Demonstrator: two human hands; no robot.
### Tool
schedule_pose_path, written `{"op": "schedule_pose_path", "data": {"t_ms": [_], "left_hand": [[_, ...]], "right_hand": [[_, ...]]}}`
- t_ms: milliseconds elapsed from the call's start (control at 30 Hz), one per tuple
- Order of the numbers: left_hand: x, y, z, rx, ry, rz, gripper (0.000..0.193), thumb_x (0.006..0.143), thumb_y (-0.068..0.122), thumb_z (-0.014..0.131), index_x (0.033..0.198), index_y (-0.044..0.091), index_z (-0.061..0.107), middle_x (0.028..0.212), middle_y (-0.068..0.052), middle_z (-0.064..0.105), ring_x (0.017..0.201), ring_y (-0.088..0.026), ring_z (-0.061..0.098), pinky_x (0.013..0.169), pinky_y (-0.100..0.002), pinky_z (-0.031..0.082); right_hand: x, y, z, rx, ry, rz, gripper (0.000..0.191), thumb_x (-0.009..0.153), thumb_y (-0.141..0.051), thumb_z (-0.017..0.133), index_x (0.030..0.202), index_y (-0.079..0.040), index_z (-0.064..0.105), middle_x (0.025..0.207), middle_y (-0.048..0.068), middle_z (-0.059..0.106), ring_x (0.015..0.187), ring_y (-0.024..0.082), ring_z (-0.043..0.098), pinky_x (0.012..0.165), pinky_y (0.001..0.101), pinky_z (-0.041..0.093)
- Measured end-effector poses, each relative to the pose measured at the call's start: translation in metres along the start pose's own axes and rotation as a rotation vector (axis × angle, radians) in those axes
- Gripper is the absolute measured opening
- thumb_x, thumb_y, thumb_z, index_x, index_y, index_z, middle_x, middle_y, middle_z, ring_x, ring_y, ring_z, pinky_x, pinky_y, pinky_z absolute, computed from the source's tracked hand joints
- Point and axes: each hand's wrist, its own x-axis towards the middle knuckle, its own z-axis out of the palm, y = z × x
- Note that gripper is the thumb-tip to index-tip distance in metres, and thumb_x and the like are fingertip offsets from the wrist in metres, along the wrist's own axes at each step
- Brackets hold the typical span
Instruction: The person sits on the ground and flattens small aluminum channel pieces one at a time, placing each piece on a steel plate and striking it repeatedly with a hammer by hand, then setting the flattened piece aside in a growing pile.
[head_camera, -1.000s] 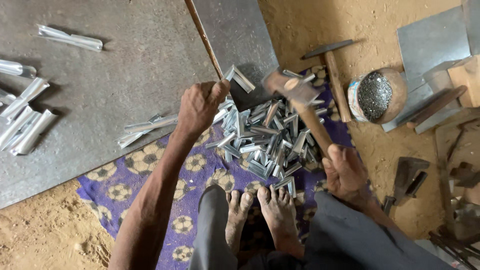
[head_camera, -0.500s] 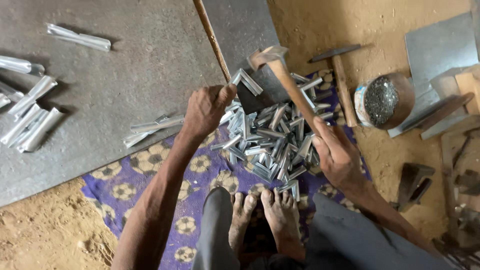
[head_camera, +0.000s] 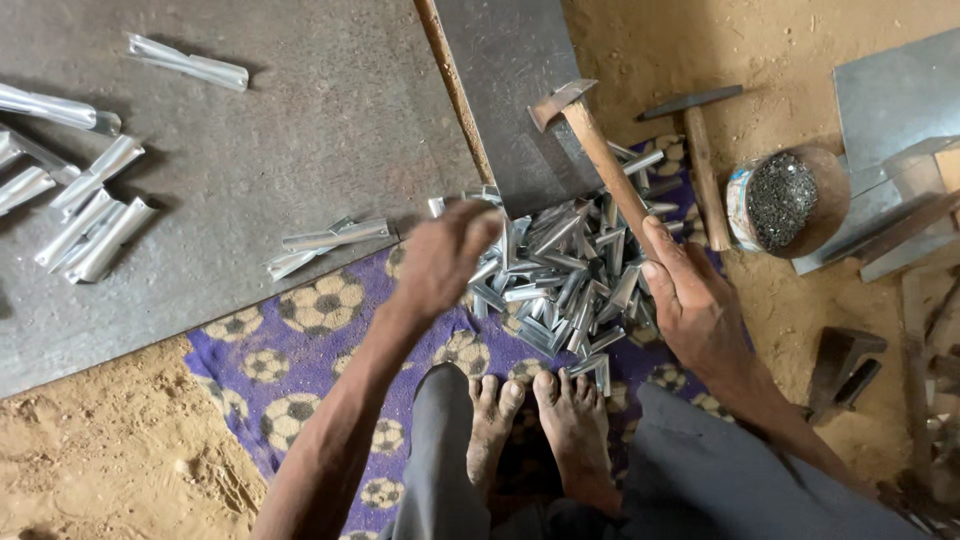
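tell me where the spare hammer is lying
In the head view the spare hammer lies on the sand at upper right, between the held hammer and the bowl.

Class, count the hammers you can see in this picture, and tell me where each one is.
2: one hammer held in the right hand; a second hammer lying on the sand beside it. Others may be hidden.

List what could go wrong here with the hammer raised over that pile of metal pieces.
1. The left hand reaches into the pile of bent metal pieces right beside the hammer held by the right hand; a swing might catch its fingers.
2. The bare feet sit against the pile's edge, so sharp pieces may cut them.
3. A strike could scatter pieces off the purple cloth into the sand.
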Motion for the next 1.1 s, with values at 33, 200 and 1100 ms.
{"op": "schedule_pose_path", "data": {"t_ms": [33, 200, 1100], "left_hand": [[-0.005, -0.009, -0.011, 0.059, 0.128, 0.095, 0.04, 0.114, 0.031, 0.048, 0.127, -0.001, 0.067, 0.12, -0.025, 0.069, 0.1, -0.031, 0.067, 0.083, -0.044, 0.055], [-0.046, -0.067, -0.089, 0.944, 0.055, -0.126, 0.042, 0.084, 0.007, 0.059, 0.125, 0.004, 0.068, 0.119, -0.013, 0.068, 0.1, -0.025, 0.063, 0.089, -0.042, 0.048], [-0.051, 0.001, -0.121, -0.523, 0.337, -0.292, 0.037, 0.107, 0.035, 0.051, 0.127, 0.005, 0.059, 0.089, -0.013, 0.071, 0.078, -0.02, 0.071, 0.069, -0.038, 0.063]], "right_hand": [[-0.001, 0.0, 0.0, -0.006, -0.001, -0.005, 0.048, 0.103, -0.01, 0.062, 0.15, -0.005, 0.054, 0.114, 0.023, 0.065, 0.096, 0.038, 0.066, 0.081, 0.0451, 0.055], [-0.003, 0.001, 0.005, 0.045, 0.017, -0.009, 0.048, 0.103, -0.009, 0.062, 0.15, -0.007, 0.053, 0.117, 0.024, 0.064, 0.097, 0.039, 0.066, 0.08, 0.0434, 0.054], [-0.014, 0.009, 0.014, 0.03, -0.03, 0.047, 0.051, 0.104, -0.014, 0.06, 0.153, -0.007, 0.048, 0.109, 0.021, 0.064, 0.088, 0.032, 0.067, 0.071, 0.0404, 0.057]]}}
